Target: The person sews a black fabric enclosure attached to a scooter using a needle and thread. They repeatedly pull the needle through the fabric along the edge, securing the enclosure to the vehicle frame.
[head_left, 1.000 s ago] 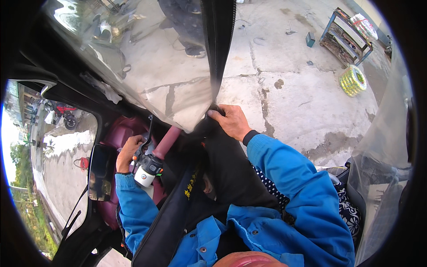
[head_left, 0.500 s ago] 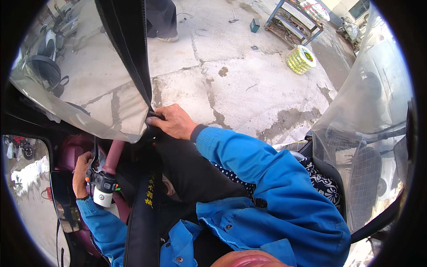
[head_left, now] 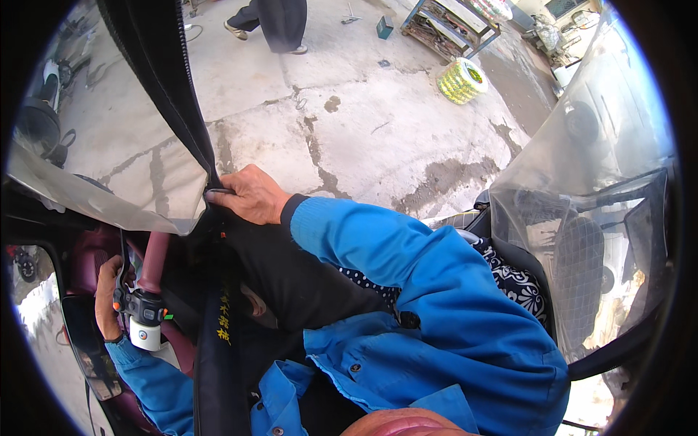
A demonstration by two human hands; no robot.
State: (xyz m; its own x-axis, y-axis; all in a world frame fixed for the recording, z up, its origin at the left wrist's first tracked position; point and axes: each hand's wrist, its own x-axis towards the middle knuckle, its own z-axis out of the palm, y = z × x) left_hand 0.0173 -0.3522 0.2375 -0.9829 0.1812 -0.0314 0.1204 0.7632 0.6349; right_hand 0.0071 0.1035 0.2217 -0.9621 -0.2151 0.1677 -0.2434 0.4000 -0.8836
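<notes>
While our right hand [head_left: 251, 195] pinches the black zip edge [head_left: 163, 87] at the lower corner of the clear curtain [head_left: 138, 209], near the pink handlebar grip [head_left: 154, 265], we hold that edge flat and tension it evenly, without twisting. Our left hand [head_left: 107, 294] lies at the dark lever [head_left: 123, 251]; we cannot tell whether it grips.

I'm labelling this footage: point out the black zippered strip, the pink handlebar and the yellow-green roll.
Black zippered strip [head_left: 164, 78]: head view, middle of its length.
Pink handlebar [head_left: 154, 261]: head view, its middle.
Yellow-green roll [head_left: 458, 81]: head view, outer side.
</notes>
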